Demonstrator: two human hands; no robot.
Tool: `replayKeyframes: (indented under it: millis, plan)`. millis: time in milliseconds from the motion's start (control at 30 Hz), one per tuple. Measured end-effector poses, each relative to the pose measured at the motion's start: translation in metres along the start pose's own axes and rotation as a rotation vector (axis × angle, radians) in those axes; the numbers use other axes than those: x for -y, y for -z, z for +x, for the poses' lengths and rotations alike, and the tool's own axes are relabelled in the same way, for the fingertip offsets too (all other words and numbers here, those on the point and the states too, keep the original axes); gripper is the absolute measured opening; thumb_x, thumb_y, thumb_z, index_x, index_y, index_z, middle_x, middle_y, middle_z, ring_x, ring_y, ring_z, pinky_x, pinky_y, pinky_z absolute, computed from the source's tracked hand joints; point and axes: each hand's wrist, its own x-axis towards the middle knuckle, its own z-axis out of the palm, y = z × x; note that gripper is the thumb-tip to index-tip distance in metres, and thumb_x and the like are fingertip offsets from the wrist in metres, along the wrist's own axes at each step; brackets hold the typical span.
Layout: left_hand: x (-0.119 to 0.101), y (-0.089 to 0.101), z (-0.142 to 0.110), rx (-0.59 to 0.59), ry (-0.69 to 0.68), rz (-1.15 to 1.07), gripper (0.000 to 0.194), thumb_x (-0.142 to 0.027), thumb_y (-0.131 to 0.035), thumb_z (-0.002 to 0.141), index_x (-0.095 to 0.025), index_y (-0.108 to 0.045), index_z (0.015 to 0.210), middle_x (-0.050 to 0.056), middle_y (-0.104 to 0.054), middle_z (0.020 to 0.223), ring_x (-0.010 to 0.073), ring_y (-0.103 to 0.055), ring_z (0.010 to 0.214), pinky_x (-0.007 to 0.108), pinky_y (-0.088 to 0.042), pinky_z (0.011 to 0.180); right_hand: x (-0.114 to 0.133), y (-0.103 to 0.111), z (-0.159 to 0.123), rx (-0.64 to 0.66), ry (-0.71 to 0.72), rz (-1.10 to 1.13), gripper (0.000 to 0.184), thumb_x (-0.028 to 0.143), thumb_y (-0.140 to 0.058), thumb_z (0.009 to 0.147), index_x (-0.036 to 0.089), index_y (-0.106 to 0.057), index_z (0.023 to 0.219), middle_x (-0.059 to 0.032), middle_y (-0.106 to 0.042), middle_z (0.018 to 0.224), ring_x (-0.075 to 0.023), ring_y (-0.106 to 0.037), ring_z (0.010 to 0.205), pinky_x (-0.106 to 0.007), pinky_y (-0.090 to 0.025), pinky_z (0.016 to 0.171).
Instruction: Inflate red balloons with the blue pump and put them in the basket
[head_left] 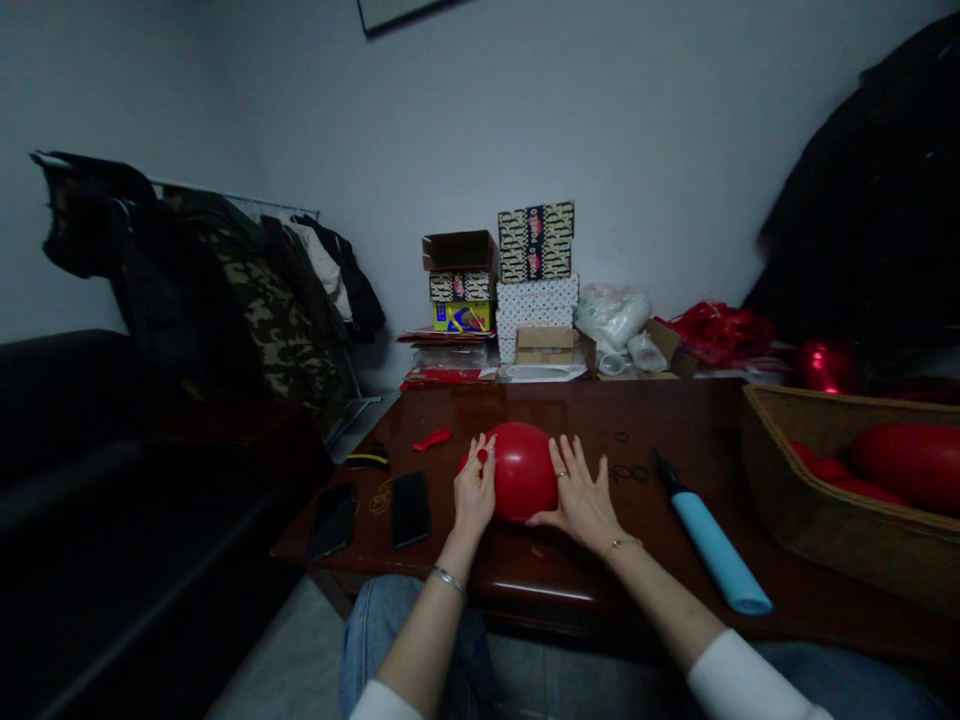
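Reaching forward with forearms converging. Pinching the neck of a taut, glossy, rounded red balloon (523, 475) at its left side between the closed-up fingers of the left hand (474, 492). Bracing the opposite side with the right hand (585, 502), with fingers spread wide and thumb low against the smooth skin. Holding it at the polished, reddish-brown desk (675, 420), left of a slim blue cylindrical pump (720, 550) and a woven basket (825, 530).
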Motion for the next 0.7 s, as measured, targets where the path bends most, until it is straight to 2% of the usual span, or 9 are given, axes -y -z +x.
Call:
replayKeyframes:
  millis: [133, 300, 700]
  plan:
    - [-0.007, -0.003, 0.003, 0.006, 0.028, -0.016, 0.040, -0.036, -0.035, 0.092, -0.023, -0.051, 0.126, 0.003, -0.049, 0.132, 0.0151, -0.036, 0.128, 0.035, -0.030, 0.107, -0.007, 0.005, 0.000, -0.024, 0.011, -0.042, 0.118, 0.072, -0.058, 0.056, 0.012, -0.004, 0.143, -0.0215, -0.019, 0.146, -0.0356, -0.004, 0.136, -0.066, -0.002, 0.100]
    - [-0.019, -0.013, 0.008, 0.036, 0.013, -0.038, 0.041, -0.037, -0.034, 0.092, -0.021, -0.052, 0.125, 0.004, -0.050, 0.132, 0.0151, -0.038, 0.127, 0.034, -0.031, 0.106, -0.017, 0.020, 0.001, -0.006, 0.001, -0.077, 0.111, 0.070, -0.056, 0.060, 0.013, -0.010, 0.142, -0.0207, -0.022, 0.145, -0.0355, -0.008, 0.136, -0.065, -0.001, 0.100]
    - [-0.070, -0.056, 0.026, 0.097, -0.098, -0.126, 0.038, -0.035, -0.037, 0.092, -0.023, -0.053, 0.124, 0.002, -0.047, 0.134, 0.0163, -0.037, 0.128, 0.035, -0.031, 0.107, -0.059, 0.066, 0.000, -0.125, -0.044, -0.156, 0.116, 0.068, -0.060, 0.058, 0.011, -0.004, 0.143, -0.0208, -0.024, 0.145, -0.0355, -0.008, 0.136, -0.064, 0.003, 0.102]
